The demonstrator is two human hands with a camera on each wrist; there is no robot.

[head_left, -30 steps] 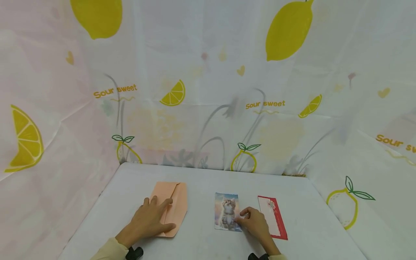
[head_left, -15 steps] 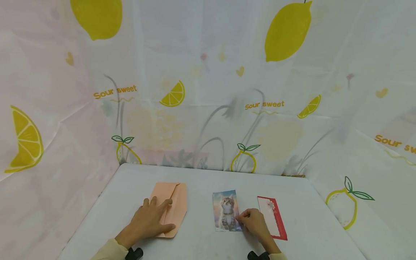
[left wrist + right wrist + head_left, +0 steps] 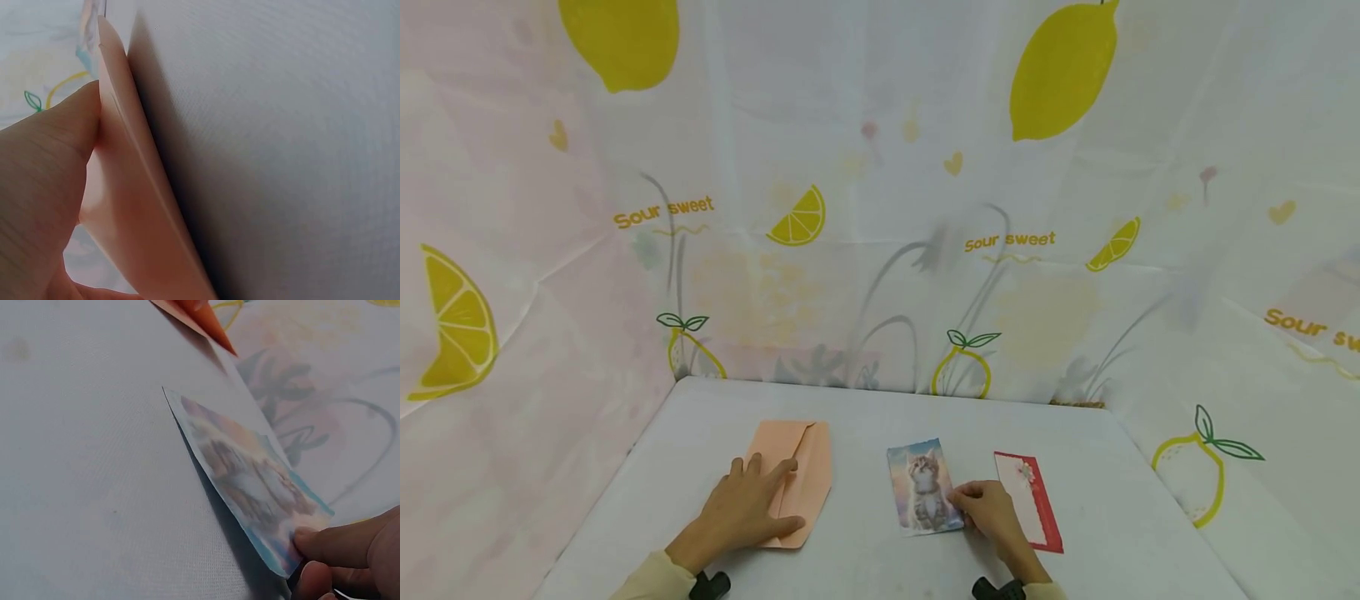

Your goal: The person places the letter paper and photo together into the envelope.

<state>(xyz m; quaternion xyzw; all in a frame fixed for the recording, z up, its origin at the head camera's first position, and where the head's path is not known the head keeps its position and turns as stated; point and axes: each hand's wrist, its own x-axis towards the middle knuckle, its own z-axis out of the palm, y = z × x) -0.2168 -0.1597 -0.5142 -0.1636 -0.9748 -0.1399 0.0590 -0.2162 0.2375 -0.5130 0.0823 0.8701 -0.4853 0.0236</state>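
A peach envelope [image 3: 812, 483] with a diagonal flap edge lies at the left of the white table. My left hand [image 3: 741, 504] rests on it with fingers spread; in the left wrist view the thumb touches the envelope's paper [image 3: 134, 206] near its edge. My right hand [image 3: 988, 510] pinches the right edge of a kitten picture card [image 3: 923, 492] between thumb and finger. Seen from the right wrist, the card [image 3: 244, 481] is tilted with a shadow below it, thumb on its printed face.
To the right of my right hand lies a white card with a red border and a small flower [image 3: 1026, 496], partly covered by that hand. A white cloth backdrop with lemon prints [image 3: 880, 283] stands around the white table [image 3: 865, 417].
The kitten card has shifted slightly left and turned counterclockwise in my right hand's pinch. My left hand and the envelope stay where they were.
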